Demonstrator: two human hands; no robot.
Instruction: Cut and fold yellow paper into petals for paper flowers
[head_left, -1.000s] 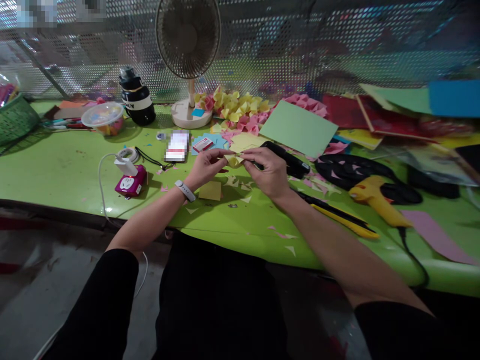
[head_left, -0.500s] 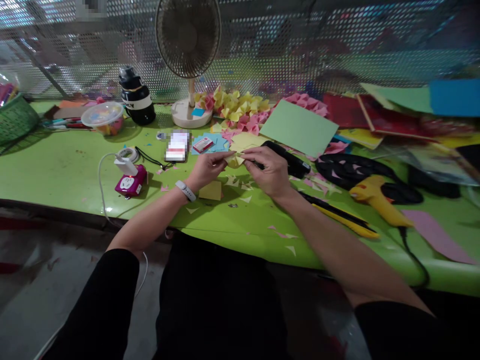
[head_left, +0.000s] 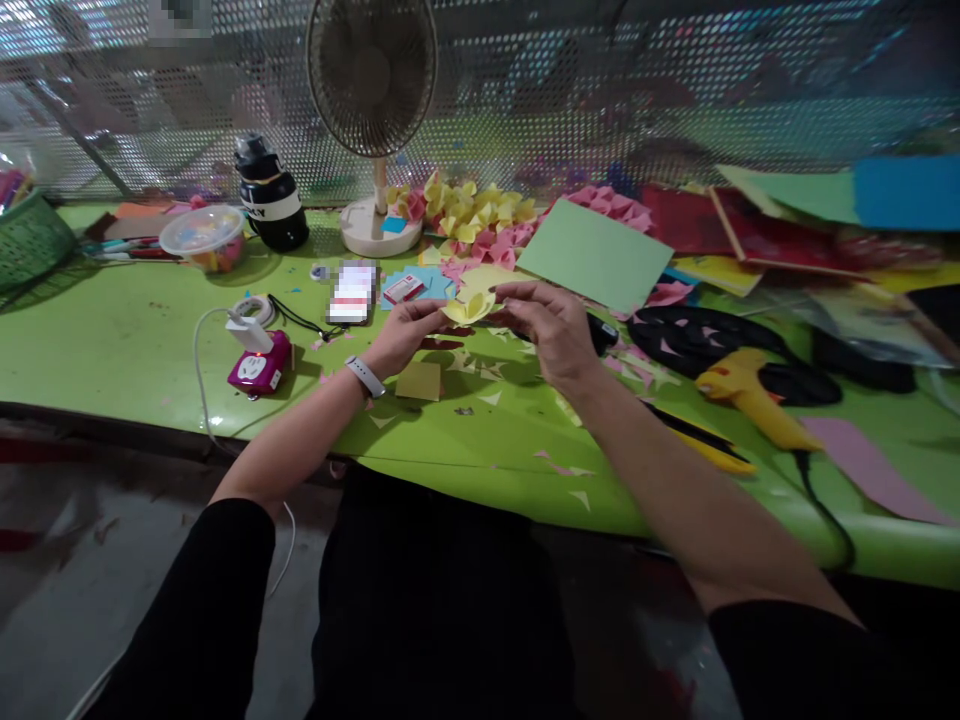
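Observation:
Between my two hands, just above the table, is a yellow paper flower (head_left: pixel 470 309) with curved, opened petals. My left hand (head_left: pixel 407 338) pinches its left edge between thumb and fingers. On the other side, my right hand (head_left: pixel 553 332) has bent fingers closed at the flower's right edge. Below them lies a small square of yellow paper (head_left: pixel 418 381), with cut paper scraps (head_left: pixel 480 368) around it. Behind the flower are blue paper sheets (head_left: pixel 435 284) with a small red and white box (head_left: pixel 405 289) on top.
Yellow paper flowers (head_left: pixel 480 208) are heaped behind, beside a fan (head_left: pixel 379 228). To the right lie a green sheet (head_left: pixel 596 255), a yellow glue gun (head_left: pixel 739 385) and a yellow-black cutter (head_left: pixel 701 445). Leftward are a phone (head_left: pixel 351 292), a purple socket block (head_left: pixel 260 368) and a bottle (head_left: pixel 276 205).
The yellow paper has opened out into a wider cup of petals. My right hand has shifted slightly right and its fingers have lifted; my left hand has moved a little left.

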